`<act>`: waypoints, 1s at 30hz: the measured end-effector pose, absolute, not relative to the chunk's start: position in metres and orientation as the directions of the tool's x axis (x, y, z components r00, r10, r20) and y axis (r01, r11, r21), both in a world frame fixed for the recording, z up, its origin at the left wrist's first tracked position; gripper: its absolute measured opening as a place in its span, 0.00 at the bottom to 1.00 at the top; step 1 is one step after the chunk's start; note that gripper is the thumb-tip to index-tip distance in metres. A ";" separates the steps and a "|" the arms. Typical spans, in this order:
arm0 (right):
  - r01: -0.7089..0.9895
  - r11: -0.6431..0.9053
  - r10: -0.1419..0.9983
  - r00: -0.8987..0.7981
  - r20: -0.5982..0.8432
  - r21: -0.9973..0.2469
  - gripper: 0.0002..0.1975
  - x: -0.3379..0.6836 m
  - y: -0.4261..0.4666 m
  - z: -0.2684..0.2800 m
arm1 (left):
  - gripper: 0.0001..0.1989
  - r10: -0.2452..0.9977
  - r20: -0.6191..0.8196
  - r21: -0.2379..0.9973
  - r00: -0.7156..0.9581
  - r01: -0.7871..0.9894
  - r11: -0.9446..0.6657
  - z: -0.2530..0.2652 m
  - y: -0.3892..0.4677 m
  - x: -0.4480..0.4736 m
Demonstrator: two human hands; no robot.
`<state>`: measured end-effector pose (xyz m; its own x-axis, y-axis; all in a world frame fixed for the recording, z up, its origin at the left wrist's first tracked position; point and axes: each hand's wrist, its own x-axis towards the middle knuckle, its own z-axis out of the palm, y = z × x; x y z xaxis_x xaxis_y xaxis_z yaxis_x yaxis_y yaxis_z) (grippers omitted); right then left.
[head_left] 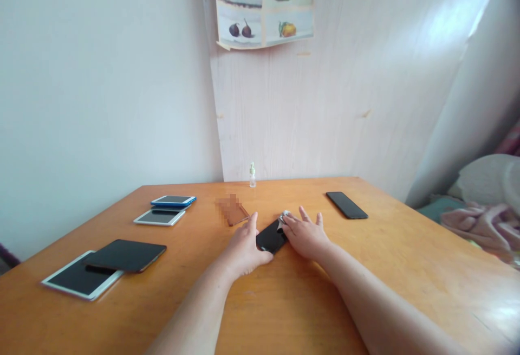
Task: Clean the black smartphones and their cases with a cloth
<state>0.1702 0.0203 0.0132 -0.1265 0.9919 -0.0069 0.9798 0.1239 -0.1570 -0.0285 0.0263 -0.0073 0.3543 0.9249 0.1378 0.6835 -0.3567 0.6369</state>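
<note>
A black phone [271,237] lies flat and slanted on the wooden table, in the middle in front of me. My left hand [244,246] is at its left side, thumb at the near end and fingers along the far left edge, holding it steady. Under the fingertips of my right hand [306,234] is a small crumpled grey-white cloth [283,219], pressed on the phone's far right end. Two of that hand's fingers stick up, off the cloth. Part of the phone is hidden by both hands.
Left on the wooden table [284,311] lie a black tablet [128,255] across a white tablet [81,276], and a blue-edged device [174,200] over a white one [159,217]. A brown case [236,214], small spray bottle [252,176] and another black phone [346,205] lie farther back.
</note>
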 end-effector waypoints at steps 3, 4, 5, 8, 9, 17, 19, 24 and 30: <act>0.912 0.358 0.929 -0.369 -0.022 -0.200 0.24 0.158 0.004 0.017 | 0.53 0.923 0.156 0.626 0.352 0.687 -0.368 -0.006 0.026 -0.028; 0.885 0.417 0.902 -0.430 -0.022 -0.207 0.24 0.155 0.000 0.018 | 0.52 0.922 0.153 0.630 0.355 0.683 -0.368 -0.005 0.025 -0.028; 0.871 0.447 0.888 -0.460 -0.020 -0.203 0.24 0.154 -0.001 0.018 | 0.52 0.921 0.148 0.635 0.360 0.680 -0.367 -0.004 0.025 -0.028; 0.935 0.321 0.945 -0.327 -0.016 -0.151 0.23 0.164 0.005 0.019 | 0.52 0.923 0.136 0.628 0.360 0.689 -0.362 -0.003 0.024 -0.028; 0.962 0.236 0.971 -0.240 -0.016 -0.135 0.23 0.170 0.009 0.018 | 0.52 0.924 0.136 0.620 0.356 0.697 -0.360 -0.003 0.023 -0.028; 0.961 0.256 0.966 -0.251 0.054 -0.108 0.17 0.156 -0.002 0.027 | 0.52 0.921 0.130 0.588 0.368 0.719 -0.370 -0.002 0.025 -0.029; 0.940 0.315 0.949 -0.309 0.065 -0.129 0.15 0.147 -0.007 0.029 | 0.52 0.920 0.128 0.591 0.372 0.716 -0.371 -0.001 0.025 -0.029; 0.885 0.191 0.979 -0.143 0.143 -0.425 0.12 0.157 0.008 0.019 | 0.49 0.923 0.128 0.586 0.362 0.724 -0.364 0.001 0.023 -0.029; 0.906 -0.041 0.972 0.133 0.192 -0.422 0.08 0.184 0.034 0.005 | 0.48 0.925 0.118 0.579 0.361 0.731 -0.360 0.003 0.020 -0.027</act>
